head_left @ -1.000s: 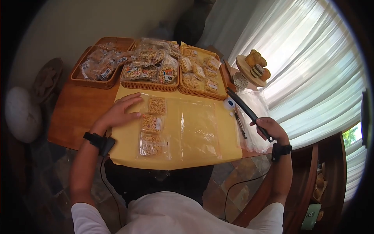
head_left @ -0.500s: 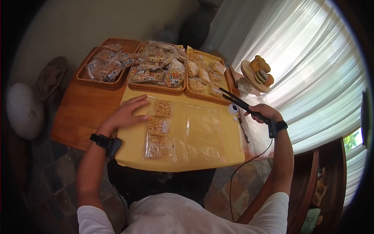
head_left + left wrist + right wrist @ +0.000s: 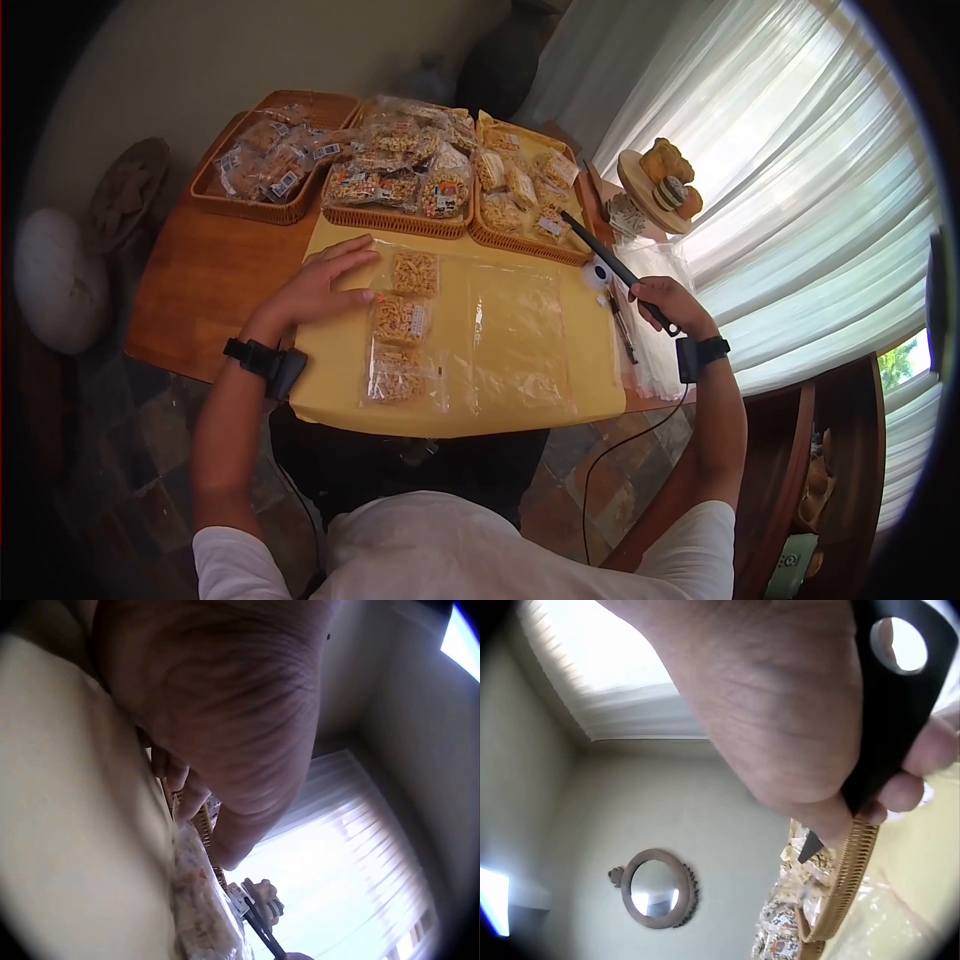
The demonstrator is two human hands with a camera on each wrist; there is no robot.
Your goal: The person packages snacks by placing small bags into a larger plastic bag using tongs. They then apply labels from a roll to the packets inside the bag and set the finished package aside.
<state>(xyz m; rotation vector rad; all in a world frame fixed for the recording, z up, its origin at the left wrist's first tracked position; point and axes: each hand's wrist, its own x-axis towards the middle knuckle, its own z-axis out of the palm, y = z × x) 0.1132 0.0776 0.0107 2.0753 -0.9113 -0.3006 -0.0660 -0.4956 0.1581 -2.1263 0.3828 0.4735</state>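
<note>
In the head view my left hand (image 3: 318,287) lies with fingers extended beside a column of snack packets. The thumb reaches the edge of the middle snack packet (image 3: 398,318); another packet (image 3: 414,272) lies above it and one more (image 3: 396,374) below. In the left wrist view the thumb and fingertips are right by the packet's clear wrapper (image 3: 199,907). My right hand (image 3: 670,303) grips long black tongs (image 3: 610,255) near their holed end. Their arms are together and their tip overlaps the right basket. A clear plastic bag (image 3: 515,335) lies flat right of the packets.
Along the back stand three wicker baskets: left (image 3: 250,210), middle (image 3: 395,222) and right (image 3: 525,247), all holding wrapped snacks. A small white roll (image 3: 598,272), a pen (image 3: 623,330) and clear bags (image 3: 655,360) lie at the right. Bread sits on a round stand (image 3: 640,190) there.
My right hand has moved up and left with the tongs. Their arms spread apart half a second ago and are together now. My left hand stays beside the packets.
</note>
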